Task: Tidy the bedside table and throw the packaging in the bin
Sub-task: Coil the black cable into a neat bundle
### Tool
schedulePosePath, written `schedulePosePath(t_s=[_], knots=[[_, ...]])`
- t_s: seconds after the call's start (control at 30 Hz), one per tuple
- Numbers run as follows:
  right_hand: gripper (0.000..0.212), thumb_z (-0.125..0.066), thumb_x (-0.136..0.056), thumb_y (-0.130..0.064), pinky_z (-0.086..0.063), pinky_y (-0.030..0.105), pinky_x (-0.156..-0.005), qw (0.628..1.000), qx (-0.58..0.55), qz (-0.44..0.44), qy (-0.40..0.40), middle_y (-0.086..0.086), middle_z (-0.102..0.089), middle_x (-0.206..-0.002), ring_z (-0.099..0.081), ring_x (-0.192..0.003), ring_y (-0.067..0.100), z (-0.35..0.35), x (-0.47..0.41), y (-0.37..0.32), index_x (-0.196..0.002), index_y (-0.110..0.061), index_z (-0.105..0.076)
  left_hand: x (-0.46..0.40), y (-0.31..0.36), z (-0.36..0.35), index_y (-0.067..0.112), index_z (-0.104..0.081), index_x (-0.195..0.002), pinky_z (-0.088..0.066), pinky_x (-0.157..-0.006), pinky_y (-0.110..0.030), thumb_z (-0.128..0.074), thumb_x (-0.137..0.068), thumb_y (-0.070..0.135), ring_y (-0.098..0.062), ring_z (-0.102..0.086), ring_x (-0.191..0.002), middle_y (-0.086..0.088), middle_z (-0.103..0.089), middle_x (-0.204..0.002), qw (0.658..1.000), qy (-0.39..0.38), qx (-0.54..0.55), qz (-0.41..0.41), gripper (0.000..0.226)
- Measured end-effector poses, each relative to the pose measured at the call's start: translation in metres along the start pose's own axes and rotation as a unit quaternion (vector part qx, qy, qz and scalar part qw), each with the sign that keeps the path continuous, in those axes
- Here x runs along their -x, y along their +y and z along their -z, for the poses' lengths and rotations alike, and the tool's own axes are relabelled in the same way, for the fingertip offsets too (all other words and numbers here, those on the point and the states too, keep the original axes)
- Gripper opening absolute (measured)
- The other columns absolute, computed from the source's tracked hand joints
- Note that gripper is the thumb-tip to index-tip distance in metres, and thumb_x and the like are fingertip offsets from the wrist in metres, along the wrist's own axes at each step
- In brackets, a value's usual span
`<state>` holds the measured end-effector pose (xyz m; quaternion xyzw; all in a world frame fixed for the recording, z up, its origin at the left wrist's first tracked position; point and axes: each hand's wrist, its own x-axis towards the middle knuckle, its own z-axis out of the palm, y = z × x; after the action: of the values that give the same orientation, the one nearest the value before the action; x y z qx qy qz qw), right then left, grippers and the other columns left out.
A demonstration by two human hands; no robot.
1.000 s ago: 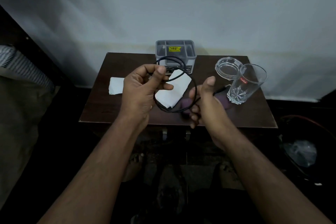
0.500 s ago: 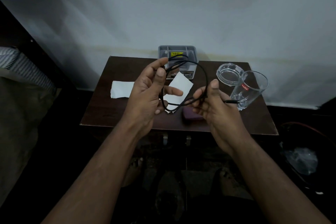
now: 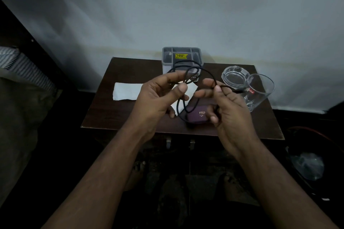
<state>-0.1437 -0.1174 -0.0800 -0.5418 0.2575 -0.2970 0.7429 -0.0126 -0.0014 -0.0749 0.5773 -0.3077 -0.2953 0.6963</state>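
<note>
The left hand [image 3: 158, 96] is pinching the gathered turns of a thin black cable [image 3: 188, 72] between thumb and curled fingers, keeping the loops from springing apart. The right hand [image 3: 226, 106] is gripping the free run of the same cable between thumb and forefinger, its other fingers curled loosely below; this looks like feeding the next turn across, so the step in hand is probably coiling the cable into a neat bundle for storing.

Both hands are hovering above the near half of the bedside table [image 3: 119, 117], which serves as landmark. On the table, directly under the hands, a small purple box [image 3: 198, 116] is lying, partly hidden. A white paper [image 3: 126, 91] is lying toward the table's left side, and another white piece [image 3: 191, 89] is showing between the hands; either may be the packaging, though I cannot tell. At the table's far edge a grey compartment organiser [image 3: 181, 55] is standing, a likely home for the coil. At the table's far right a glass ashtray [image 3: 234, 76] is sitting, touching or just beside a drinking glass [image 3: 260, 91]. Beyond the table's right side, on the floor, a dark bin [image 3: 307, 165] with a clear liner is waiting.
</note>
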Motion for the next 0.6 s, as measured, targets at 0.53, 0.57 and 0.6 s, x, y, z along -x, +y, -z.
schedulePosePath(t_s=[0.53, 0.57, 0.6], knots=[[0.018, -0.053, -0.105, -0.033, -0.043, 0.024, -0.049, 0.966, 0.247, 0.066, 0.051, -0.008, -0.055, -0.052, -0.052, -0.048, 0.008, 0.002, 0.0, 0.013, -0.118, -0.028, -0.065, -0.001, -0.004, -0.008, 0.008, -0.073, -0.111, -0.046, -0.036, -0.034, -0.058, -0.104, 0.021, -0.033, -0.065, -0.051, -0.004, -0.079, -0.097, 0.989, 0.08, -0.113, -0.058, 0.021], [0.016, -0.053, -0.105, -0.032, -0.042, 0.025, -0.047, 0.965, 0.248, 0.07, 0.051, -0.008, -0.053, -0.051, -0.051, -0.046, 0.008, 0.003, 0.0, 0.011, -0.114, -0.03, -0.067, -0.002, -0.004, -0.007, 0.007, -0.073, -0.105, -0.042, -0.033, -0.031, -0.06, -0.103, 0.022, -0.031, -0.057, -0.042, -0.006, -0.079, -0.091, 0.988, 0.092, -0.107, -0.063, 0.02], [0.016, -0.053, -0.105, -0.033, -0.042, 0.027, -0.048, 0.963, 0.255, 0.073, 0.045, -0.006, -0.053, -0.05, -0.05, -0.045, 0.008, 0.004, 0.001, 0.01, -0.109, -0.031, -0.068, -0.001, -0.003, -0.006, 0.006, -0.073, -0.098, -0.036, -0.032, -0.025, -0.061, -0.102, 0.024, -0.024, -0.047, -0.034, -0.008, -0.078, -0.083, 0.989, 0.097, -0.096, -0.06, 0.022]])
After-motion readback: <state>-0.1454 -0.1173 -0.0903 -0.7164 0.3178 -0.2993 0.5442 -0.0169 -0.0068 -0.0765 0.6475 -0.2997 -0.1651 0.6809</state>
